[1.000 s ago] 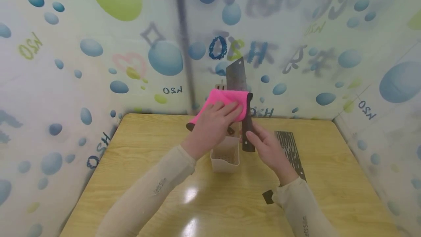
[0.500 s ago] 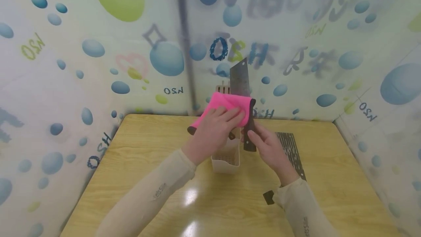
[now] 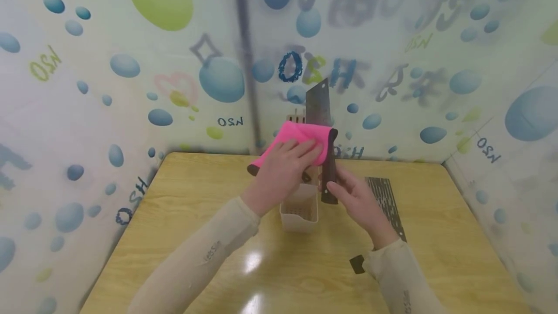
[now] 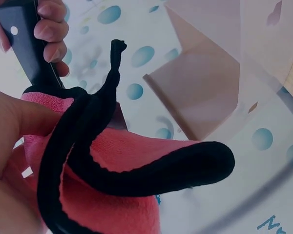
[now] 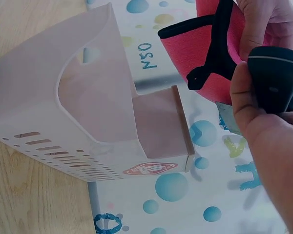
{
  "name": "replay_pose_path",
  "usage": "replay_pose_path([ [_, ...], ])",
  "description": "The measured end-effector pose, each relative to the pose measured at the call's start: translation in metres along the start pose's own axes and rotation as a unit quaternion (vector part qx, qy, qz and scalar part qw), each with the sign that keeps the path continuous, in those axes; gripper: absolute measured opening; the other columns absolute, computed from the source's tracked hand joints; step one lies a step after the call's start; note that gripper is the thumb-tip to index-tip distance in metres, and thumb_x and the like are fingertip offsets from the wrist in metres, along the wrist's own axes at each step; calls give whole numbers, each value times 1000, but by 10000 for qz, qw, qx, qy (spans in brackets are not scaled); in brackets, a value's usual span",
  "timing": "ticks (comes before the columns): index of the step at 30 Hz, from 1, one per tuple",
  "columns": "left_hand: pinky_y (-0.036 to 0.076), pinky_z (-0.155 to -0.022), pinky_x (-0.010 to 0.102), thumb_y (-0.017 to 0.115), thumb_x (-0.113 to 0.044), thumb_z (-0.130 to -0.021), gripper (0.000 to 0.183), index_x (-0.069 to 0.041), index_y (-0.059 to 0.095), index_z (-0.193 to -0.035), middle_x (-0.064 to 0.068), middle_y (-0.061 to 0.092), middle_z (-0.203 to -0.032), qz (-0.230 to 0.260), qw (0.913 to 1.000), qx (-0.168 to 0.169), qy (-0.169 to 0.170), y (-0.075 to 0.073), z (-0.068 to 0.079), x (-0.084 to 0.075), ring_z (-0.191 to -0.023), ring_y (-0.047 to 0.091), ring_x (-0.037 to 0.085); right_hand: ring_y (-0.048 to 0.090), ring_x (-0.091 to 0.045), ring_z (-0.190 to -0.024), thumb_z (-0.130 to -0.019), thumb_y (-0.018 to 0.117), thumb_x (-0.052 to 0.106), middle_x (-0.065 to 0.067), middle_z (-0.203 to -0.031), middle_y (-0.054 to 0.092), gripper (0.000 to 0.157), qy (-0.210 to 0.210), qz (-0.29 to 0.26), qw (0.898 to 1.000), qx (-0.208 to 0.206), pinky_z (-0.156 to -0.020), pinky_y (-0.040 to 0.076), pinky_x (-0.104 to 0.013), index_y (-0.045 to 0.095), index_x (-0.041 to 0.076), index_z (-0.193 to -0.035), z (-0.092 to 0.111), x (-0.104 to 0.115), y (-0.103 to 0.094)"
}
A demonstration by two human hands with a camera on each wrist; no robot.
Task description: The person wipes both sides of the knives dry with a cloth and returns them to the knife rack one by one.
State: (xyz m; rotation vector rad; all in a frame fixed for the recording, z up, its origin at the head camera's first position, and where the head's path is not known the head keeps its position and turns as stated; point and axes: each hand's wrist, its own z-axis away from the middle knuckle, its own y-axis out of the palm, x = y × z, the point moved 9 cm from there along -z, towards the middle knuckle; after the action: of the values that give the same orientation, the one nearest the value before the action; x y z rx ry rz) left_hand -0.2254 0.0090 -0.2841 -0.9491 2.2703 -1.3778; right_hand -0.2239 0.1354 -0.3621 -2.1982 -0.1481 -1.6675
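Note:
My right hand (image 3: 355, 200) grips the black handle of a cleaver (image 3: 318, 105), its broad dark blade pointing up and away. The handle's butt end faces the camera in the right wrist view. My left hand (image 3: 281, 166) holds a pink cloth (image 3: 298, 132) with black edging against the lower blade, just above the handle. In the left wrist view the thumb lies on one side of the folded pink cloth (image 4: 132, 151), and a black edging strip sticks up. The cloth hides the lower part of the blade. Both hands are above the table.
A beige plastic knife holder (image 3: 299, 222) with slotted sides stands on the wooden table (image 3: 196, 197) below the hands. A second knife (image 3: 385, 200) with a black-and-white streaked blade lies at right, partly under the right forearm. Patterned walls (image 3: 174, 62) enclose the table.
The cleaver and cloth have shifted slightly right and down since the first frame, with small movements back and forth. Both hands keep their holds.

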Motion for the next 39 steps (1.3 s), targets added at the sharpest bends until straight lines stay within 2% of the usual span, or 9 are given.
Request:
replay_pose_path([
  [3, 52, -89, 33, 73, -8, -94, 53, -12, 61, -146, 5, 63, -145, -16, 9999, -114, 5, -1, -1, 1, -107, 61, 25, 68, -21, -114, -108, 49, 6, -33, -138, 58, 54, -134, -94, 9998, 113, -97, 56, -25, 34, -4, -158, 2, 2, 1],
  [7, 53, -85, 32, 75, -10, -93, 52, -12, 62, -144, 4, 64, -143, -46, 9997, -240, 47, -2, -1, 0, -104, 60, 25, 67, -29, -119, -108, 49, 6, -34, -142, 55, 55, -113, -249, 9995, 156, -99, 55, -25, 31, -6, -158, 2, 3, 2],
  [9, 52, -86, 32, 77, -12, -93, 53, -12, 63, -144, 4, 65, -142, -52, 9996, -259, 78, -2, -1, -1, -103, 60, 24, 67, -28, -119, -108, 50, 7, -33, -142, 55, 55, -41, -299, 9995, 116, -99, 55, -26, 31, -5, -159, 2, 2, 1],
  [16, 52, -90, 32, 82, -13, -89, 58, -12, 63, -144, 4, 64, -143, -35, 9997, -200, 164, -2, 3, -6, -104, 60, 24, 66, -9, -118, -108, 51, 8, -29, -147, 54, 53, -43, -275, 9996, -99, -99, 55, -27, 36, -3, -157, 1, 2, -2],
  [24, 53, -90, 32, 77, -7, -92, 51, -12, 64, -141, 5, 66, -141, -81, 9992, -260, 294, -4, 6, -13, -103, 61, 25, 65, -20, -125, -107, 52, 7, -26, -151, 51, 52, -110, -258, 9992, -275, -100, 54, -26, 37, -5, -156, 1, 3, -7],
  [28, 53, -92, 33, 77, -7, -92, 52, -11, 64, -142, 6, 65, -142, -29, 9993, -265, 248, -4, 6, -13, -105, 62, 25, 67, -22, -121, -107, 51, 5, -28, -149, 52, 52, -141, -348, 9990, -221, -99, 55, -27, 36, -5, -156, 2, 4, -6],
  [32, 53, -96, 33, 77, -8, -92, 55, -10, 62, -144, 6, 63, -144, 64, 9997, -212, 131, -3, 4, -9, -111, 62, 25, 68, -13, -117, -107, 51, 4, -31, -147, 52, 52, -131, -359, 9992, -130, -98, 56, -27, 37, -6, -156, 3, 4, -5],
  [35, 54, -93, 33, 76, -7, -93, 54, -11, 61, -145, 5, 63, -144, 38, 9997, -215, 71, -3, 2, -6, -111, 62, 25, 67, -10, -117, -107, 51, 5, -34, -144, 54, 51, -91, -310, 9995, -47, -98, 56, -27, 38, -6, -155, 4, 3, -3],
  [39, 54, -88, 33, 76, -7, -91, 55, -11, 62, -144, 5, 64, -143, -62, 9996, -277, 56, -5, 0, -1, -108, 62, 26, 68, -11, -114, -107, 50, 5, -34, -139, 58, 51, -49, -262, 9996, 71, -98, 55, -27, 38, -7, -155, 6, 2, 0],
])
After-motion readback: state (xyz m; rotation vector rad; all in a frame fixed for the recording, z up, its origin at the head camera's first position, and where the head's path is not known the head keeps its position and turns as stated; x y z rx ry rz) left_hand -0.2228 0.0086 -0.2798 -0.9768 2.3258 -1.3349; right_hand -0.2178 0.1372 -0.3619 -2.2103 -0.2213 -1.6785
